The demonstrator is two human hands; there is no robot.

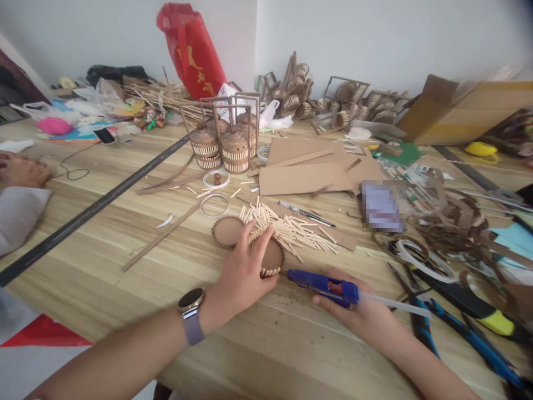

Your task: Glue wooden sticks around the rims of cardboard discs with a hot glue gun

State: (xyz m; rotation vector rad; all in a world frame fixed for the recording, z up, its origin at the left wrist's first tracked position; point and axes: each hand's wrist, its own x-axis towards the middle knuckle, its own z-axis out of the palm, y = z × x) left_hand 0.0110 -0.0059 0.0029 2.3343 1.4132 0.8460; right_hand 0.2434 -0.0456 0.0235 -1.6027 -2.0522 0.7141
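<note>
My left hand (244, 275), with a watch on its wrist, rests on a round cardboard disc (272, 256) edged with short wooden sticks, fingers curled against it. A second cardboard disc (227, 230) lies just to its left. My right hand (360, 314) is closed around a blue glue gun (322, 285), whose nozzle points left toward the stick-edged disc; a clear glue stick pokes out of its back. A heap of short wooden sticks (291, 228) lies right behind the discs.
Small wooden baskets in a frame (222, 145) stand mid-table, with flat cardboard pieces (308, 166) beside them. White rings (214, 204), a pen (306, 213), blue pliers (474, 339), cardboard scraps at right, a red bag (191, 47) at the back. Another person's hand (20, 169) at far left.
</note>
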